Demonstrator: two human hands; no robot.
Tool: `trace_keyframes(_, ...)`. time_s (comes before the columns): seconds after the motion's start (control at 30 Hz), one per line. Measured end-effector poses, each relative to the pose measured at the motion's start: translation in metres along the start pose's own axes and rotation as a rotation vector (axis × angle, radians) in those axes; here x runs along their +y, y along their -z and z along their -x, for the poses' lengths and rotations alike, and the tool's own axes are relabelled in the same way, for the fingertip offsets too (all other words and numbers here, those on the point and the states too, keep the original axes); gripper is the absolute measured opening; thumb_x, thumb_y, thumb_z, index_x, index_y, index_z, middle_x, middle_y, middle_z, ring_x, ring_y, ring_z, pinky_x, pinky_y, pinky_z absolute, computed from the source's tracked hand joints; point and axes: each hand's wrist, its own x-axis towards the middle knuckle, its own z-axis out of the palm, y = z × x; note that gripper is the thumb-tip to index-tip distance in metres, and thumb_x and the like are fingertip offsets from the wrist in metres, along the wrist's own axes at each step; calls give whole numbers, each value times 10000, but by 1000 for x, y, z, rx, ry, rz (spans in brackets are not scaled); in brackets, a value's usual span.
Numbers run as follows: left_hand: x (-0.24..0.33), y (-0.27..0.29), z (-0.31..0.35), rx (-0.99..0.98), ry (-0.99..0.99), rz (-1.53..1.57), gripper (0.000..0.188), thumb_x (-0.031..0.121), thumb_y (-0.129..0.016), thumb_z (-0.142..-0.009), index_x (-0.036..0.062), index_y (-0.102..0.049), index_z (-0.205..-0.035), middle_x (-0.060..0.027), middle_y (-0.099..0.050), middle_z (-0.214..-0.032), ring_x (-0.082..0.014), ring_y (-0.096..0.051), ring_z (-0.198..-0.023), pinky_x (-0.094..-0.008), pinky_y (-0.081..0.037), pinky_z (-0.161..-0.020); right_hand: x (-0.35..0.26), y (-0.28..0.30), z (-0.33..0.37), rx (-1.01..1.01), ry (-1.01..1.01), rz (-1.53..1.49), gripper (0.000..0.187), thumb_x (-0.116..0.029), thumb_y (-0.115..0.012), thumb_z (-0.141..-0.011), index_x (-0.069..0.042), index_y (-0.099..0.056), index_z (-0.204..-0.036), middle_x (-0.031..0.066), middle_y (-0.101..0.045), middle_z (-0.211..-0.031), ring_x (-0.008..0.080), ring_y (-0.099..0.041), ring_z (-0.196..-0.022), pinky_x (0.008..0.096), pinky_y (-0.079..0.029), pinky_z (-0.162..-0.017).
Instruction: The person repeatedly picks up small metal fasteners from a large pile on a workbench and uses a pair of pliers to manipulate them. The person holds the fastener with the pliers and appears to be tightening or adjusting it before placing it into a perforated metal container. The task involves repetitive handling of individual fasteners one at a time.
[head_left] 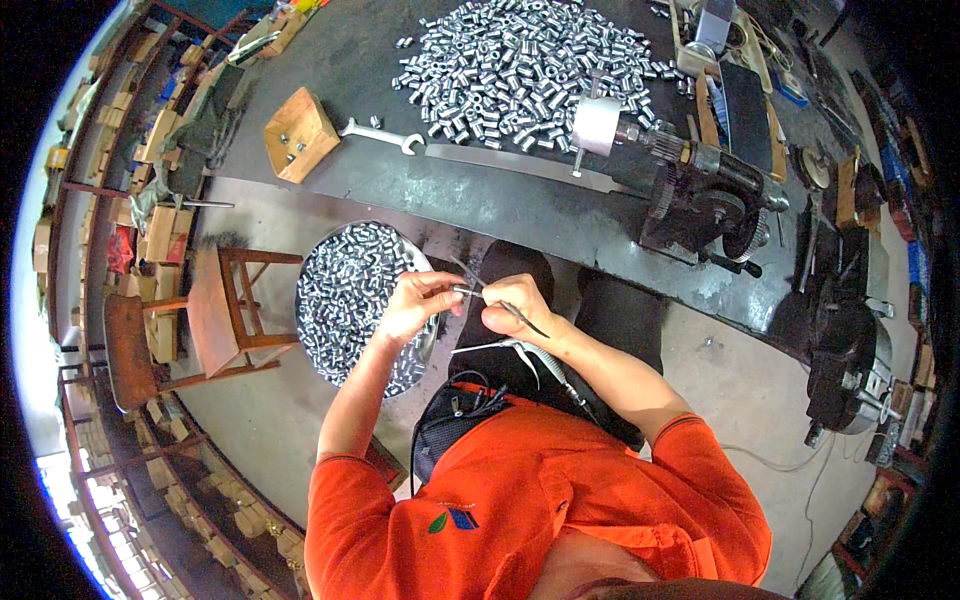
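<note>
My left hand [412, 303] pinches a small shiny metal sleeve [462, 289] between thumb and fingertips. Close beside it, my right hand [515, 304] is closed around a thin dark file-like tool [527, 322], whose far end crosses by the sleeve. I cannot tell whether the tool's tip is inside the sleeve or only against it. Below my left hand stands a round metal basin [432, 345] full of similar sleeves [350, 290]. An air blow gun [525, 352] with a coiled hose lies across my lap, just under my hands.
On the dark workbench [400, 185] ahead lies a large heap of metal sleeves [520, 75]. A wooden tray [300, 135], a wrench [383, 134] and a geared machine [710, 190] with a round chuck sit there too. A wooden chair [220, 315] stands left; shelves line both sides.
</note>
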Motion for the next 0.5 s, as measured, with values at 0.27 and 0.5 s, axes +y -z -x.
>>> trace_keyframes(0.27, 1, -7, -1, 35, 10, -187, 224, 160, -578, -869, -54, -616, -816, -39, -593, -651, -100, -576, -598, -234, -457, -573, 1, 2, 1, 5, -1, 0, 274, -188, -584, -655, -41, -385, -539, 112, -350, -480, 223, -409, -401, 347, -315, -414)
trace_keyframes(0.5, -4, -14, -4, 21, -32, 22, 156, 68, -564, -863, -67, -582, -938, -73, -623, -783, -143, -619, -691, -264, -491, -659, -14, 0, -2, 57, -277, -374, 339, -332, -574, -717, -20, -528, -592, 65, -445, -507, 84, -427, -487, 290, -326, -449)
